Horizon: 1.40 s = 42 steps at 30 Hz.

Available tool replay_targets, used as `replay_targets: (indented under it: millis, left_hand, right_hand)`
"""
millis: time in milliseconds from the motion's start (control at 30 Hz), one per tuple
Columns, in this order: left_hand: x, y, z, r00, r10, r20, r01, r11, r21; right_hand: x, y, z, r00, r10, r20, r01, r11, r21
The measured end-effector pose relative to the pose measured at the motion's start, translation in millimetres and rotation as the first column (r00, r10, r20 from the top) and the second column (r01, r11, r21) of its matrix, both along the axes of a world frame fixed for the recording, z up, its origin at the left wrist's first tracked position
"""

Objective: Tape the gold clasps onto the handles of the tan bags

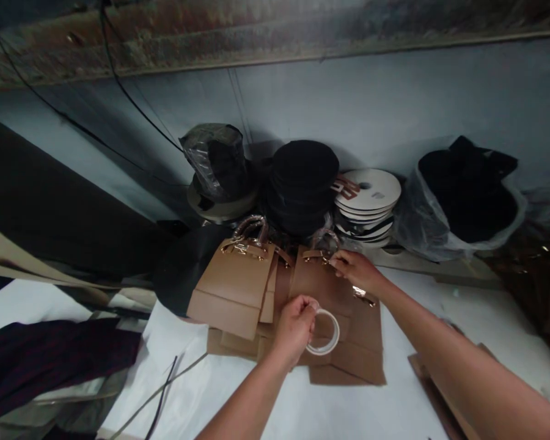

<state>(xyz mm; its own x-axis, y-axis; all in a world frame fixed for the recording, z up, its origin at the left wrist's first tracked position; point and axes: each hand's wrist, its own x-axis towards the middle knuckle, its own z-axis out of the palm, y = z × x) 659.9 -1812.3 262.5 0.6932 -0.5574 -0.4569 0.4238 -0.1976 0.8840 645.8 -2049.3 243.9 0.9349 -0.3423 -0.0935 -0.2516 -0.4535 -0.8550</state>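
My left hand (296, 327) is closed on a roll of tape (333, 345), a pale ring held over the brown bag panels (355, 360). My right hand (357, 272) pinches at the strap and metal fitting of a tan bag piece (305, 278); what lies between its fingertips is too small to make out. To the left, another tan bag piece (231, 281) lies on the stack, its wrapped handle (252, 226) and gold-coloured hardware at the top. A further metal clasp (363, 295) shows just below my right wrist.
Behind the bag pieces stand black rolls (305, 162), a plastic-wrapped roll (215, 159), white spools (371, 189) and a plastic bag of black material (467, 195). Dark cloth (59, 366) lies left. Thin strips (165, 391) cross the white table surface (201, 409).
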Motion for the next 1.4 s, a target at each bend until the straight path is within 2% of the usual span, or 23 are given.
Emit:
replay_targets:
  millis: [133,300,433,500,567,667,733,867,967,1067,1133,1200,1267,1400]
  left_hand:
    - [3.3,0.8,-8.9,1.000,0.001,-0.020,-0.002,1.000,-0.007]
    - [4.8,-0.3,-9.9,1.000,0.002,-0.026,-0.002,1.000,-0.013]
    - [5.2,-0.8,-11.4,1.000,0.008,-0.015,-0.009,1.000,-0.014]
    - [5.2,-0.8,-12.2,1.000,0.013,-0.012,-0.013,1.000,-0.007]
    - [4.6,-0.9,-11.6,1.000,0.015,-0.002,-0.015,1.000,-0.008]
    - [1.3,-1.0,-7.3,1.000,0.020,0.012,-0.020,0.999,-0.030]
    - [-2.5,-0.9,-2.8,1.000,0.022,0.009,-0.021,0.998,-0.067]
    - [-12.5,1.2,8.8,1.000,0.014,0.013,-0.011,0.986,-0.167]
    - [-21.4,5.4,19.4,0.999,0.015,0.050,-0.006,0.984,-0.176]
    - [-32.6,11.1,30.5,0.988,0.017,0.154,0.005,0.990,-0.143]
    - [-41.9,14.3,37.5,0.968,0.004,0.252,0.027,0.993,-0.119]
    - [-52.7,15.9,44.2,0.940,-0.033,0.341,0.062,0.995,-0.073]
    - [-63.9,16.1,50.0,0.910,-0.074,0.409,0.089,0.996,-0.017]
    - [-81.2,16.2,58.3,0.869,-0.097,0.486,0.097,0.995,0.025]
  right_hand:
    - [8.8,-4.8,-1.2,0.998,0.051,-0.041,-0.054,0.997,-0.052]
    - [14.7,-5.7,0.4,0.998,0.045,-0.043,-0.047,0.997,-0.057]
    - [14.1,-1.8,-7.0,0.993,-0.113,0.014,0.114,0.993,-0.015]
    - [9.8,1.2,-11.2,0.987,-0.150,0.060,0.155,0.984,-0.088]
    - [4.3,3.7,-13.8,0.990,-0.080,0.112,0.104,0.967,-0.234]
    - [0.5,5.1,-14.3,0.990,0.038,0.133,0.020,0.909,-0.415]
    - [3.4,4.5,-13.1,0.994,0.059,0.095,-0.009,0.887,-0.461]
    - [10.9,3.6,-4.5,0.996,0.088,0.018,-0.070,0.882,-0.466]
    - [-3.1,10.9,11.5,0.999,0.031,0.037,-0.014,0.919,-0.394]
    - [-40.9,30.2,32.7,0.993,-0.080,0.086,0.092,0.985,-0.148]
    - [-70.6,47.5,45.4,0.996,-0.060,0.072,0.058,0.998,0.026]
    - [-95.0,64.3,55.3,0.998,0.005,0.059,-0.013,0.990,0.141]
    - [-110.7,77.4,62.8,0.998,0.017,0.065,-0.029,0.983,0.183]
    - [-124.7,90.2,74.6,0.998,-0.019,0.057,0.010,0.988,0.153]
